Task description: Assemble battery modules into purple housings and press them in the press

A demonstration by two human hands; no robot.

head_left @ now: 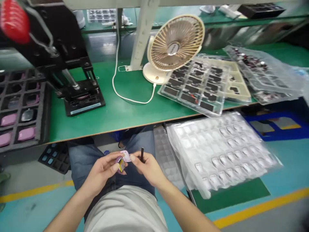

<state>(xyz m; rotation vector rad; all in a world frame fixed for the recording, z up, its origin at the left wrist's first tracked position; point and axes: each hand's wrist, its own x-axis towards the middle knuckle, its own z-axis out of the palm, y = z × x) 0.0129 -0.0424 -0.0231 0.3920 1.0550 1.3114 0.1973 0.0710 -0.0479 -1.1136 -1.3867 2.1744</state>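
Above my lap, my left hand (106, 169) is closed around a small purple device half (121, 165) with a silver and yellow part showing inside it. A pale pink cover piece (125, 156) sits beside that half, pinched at its right edge by my right hand (147, 166). Whether the two pieces touch is hard to make out. A thin black tool (142, 154) sticks up from the same right hand, its lower part hidden by the fingers.
A black press with a red knob (15, 22) stands on the green bench (120, 119). Left of it lies a foam tray (43, 129) of pink cases. A fan (173, 48), parts trays (198, 87) and a bagged white tray (217, 148) are to the right.
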